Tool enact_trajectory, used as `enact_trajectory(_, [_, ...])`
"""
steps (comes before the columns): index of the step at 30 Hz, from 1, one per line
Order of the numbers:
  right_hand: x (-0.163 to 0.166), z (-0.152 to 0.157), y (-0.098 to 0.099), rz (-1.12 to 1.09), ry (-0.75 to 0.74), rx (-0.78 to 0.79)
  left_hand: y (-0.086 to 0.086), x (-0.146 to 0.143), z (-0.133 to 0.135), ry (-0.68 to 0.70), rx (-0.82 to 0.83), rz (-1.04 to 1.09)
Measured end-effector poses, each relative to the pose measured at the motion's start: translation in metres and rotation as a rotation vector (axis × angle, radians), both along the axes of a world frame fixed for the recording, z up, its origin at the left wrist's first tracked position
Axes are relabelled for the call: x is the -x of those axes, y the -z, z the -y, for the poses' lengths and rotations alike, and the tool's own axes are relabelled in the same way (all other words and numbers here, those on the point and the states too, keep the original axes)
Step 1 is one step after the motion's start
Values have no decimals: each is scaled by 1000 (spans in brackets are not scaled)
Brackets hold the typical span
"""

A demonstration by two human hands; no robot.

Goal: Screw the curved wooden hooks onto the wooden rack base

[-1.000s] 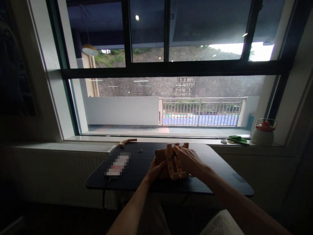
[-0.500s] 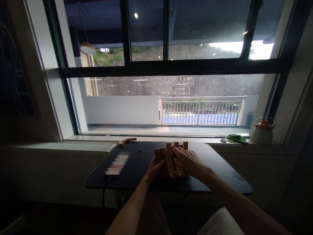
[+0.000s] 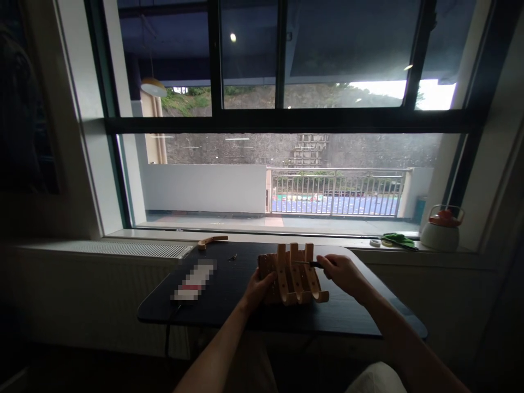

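Screwdriver (image 3: 315,265) in right fingers (image 3: 329,262); rack (image 3: 297,278) in left (image 3: 267,279)

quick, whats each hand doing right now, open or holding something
Left hand: closed on the left side of the wooden rack.
Right hand: closed on the dark-handled tool, likely a screwdriver.

One bare left hand (image 3: 257,287), one bare right hand (image 3: 339,271): two in all. One brown wooden board (image 3: 267,266). Four curved pale-wood strips (image 3: 283,275): three on board, one loose. One thin-shafted, black-handled tool (image 3: 315,265). One black rectangular table (image 3: 213,308). Small dark metal bits (image 3: 233,256), too tiny to count. One bunched green cloth (image 3: 397,239).
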State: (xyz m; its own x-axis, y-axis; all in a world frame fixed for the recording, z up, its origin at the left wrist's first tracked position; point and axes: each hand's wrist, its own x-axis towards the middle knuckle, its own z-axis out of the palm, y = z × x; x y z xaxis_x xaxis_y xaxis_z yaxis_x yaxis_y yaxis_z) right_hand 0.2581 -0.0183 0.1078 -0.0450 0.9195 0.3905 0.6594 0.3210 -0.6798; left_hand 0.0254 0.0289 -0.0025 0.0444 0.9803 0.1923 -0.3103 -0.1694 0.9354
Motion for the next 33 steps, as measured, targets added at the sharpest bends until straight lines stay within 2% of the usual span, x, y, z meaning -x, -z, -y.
enact_trajectory(3, [-26, -2, 17, -321, 7, 47, -3, 5, -6, -141, 35, -73])
enact_trajectory(7, [-46, -14, 61, -765, 33, 193, -6, 23, -13, -296, 53, -378])
enact_trajectory(10, [-46, -23, 90, -1000, 18, 283, -7, 36, -18, -466, -36, -576])
enact_trajectory(12, [-40, -26, 102, -1088, -34, 305, -5, 38, -22, -489, -110, -618])
enact_trajectory(15, [-28, -28, 111, -1117, -80, 319, -1, 33, -20, -394, -183, -688])
enact_trajectory(19, [-17, -24, 117, -1064, -34, 266, 6, 22, 3, -493, -241, -800])
enact_trajectory(22, [-10, -14, 117, -986, -62, 236, 6, 18, 23, -456, -233, -821])
enact_trajectory(25, [-3, -6, 115, -924, -97, 269, 2, 13, 31, -406, -273, -765])
enact_trajectory(28, [1, -7, 115, -876, -52, 283, -2, 4, 27, -339, -347, -681])
enact_trajectory(33, [3, -13, 119, -697, -55, 163, -2, -10, 15, -230, -232, -496])
